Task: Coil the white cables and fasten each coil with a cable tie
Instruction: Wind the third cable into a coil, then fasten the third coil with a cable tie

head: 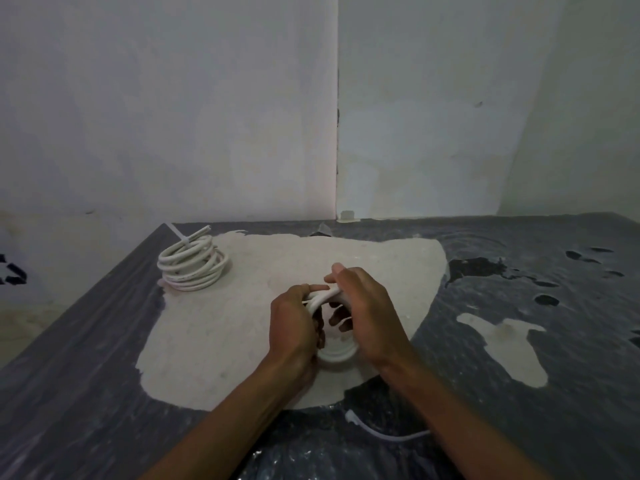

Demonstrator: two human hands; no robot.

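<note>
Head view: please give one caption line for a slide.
Both hands grip a white coil; a tied coil lies behind.

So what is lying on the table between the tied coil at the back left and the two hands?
Nothing: in the head view only bare pale table surface separates the tied coil from the hands, left and right.

A dark, plastic-covered table with worn pale patches carries a tied white cable coil far left of the grip, and a loose cable end just below it
</note>
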